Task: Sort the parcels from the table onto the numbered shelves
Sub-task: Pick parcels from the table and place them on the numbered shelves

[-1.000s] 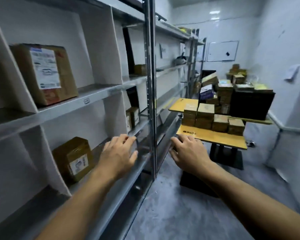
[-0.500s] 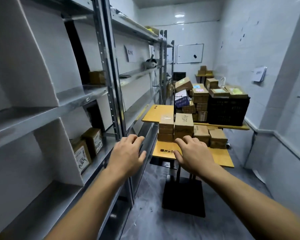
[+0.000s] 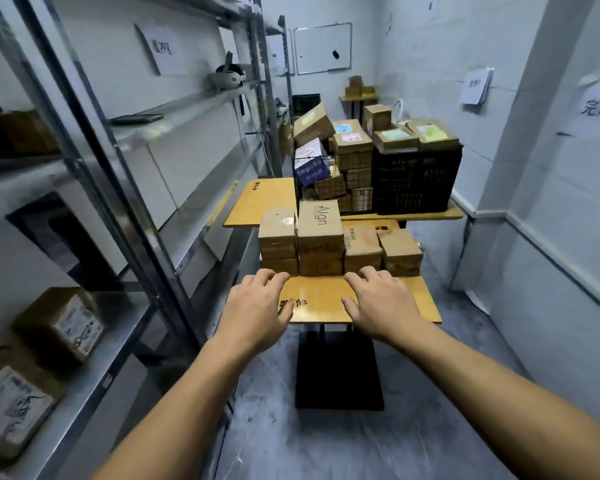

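Along the left wall of this narrow storeroom runs a grey metal shelving rack [image 3: 194, 109]. Two shelved parcels [image 3: 66, 320] with white labels sit low on it, near me. I cannot read any shelf numbers from this angle.

Straight ahead stands a small yellow table [image 3: 319, 299] on a black pedestal. Behind it, a second yellow table [image 3: 264, 199] holds a black crate [image 3: 416, 181] and a jumbled heap of more boxes.

On the near table, a row of brown cardboard parcels [image 3: 361, 247] is stacked side by side. The tallest is a box printed "Align" [image 3: 320, 223], second from the left.

My left hand [image 3: 257, 306] and right hand [image 3: 381, 303] reach out over the table's near edge, both empty. The fingers are spread and relaxed, and the fingertips are just short of the row.

I judge this to be the reach for the next parcel, with nothing picked up yet. The next move calls for closing both hands around one box, likely the one in front, lifting it clear of its neighbours without toppling them, and reading its label to choose a shelf.
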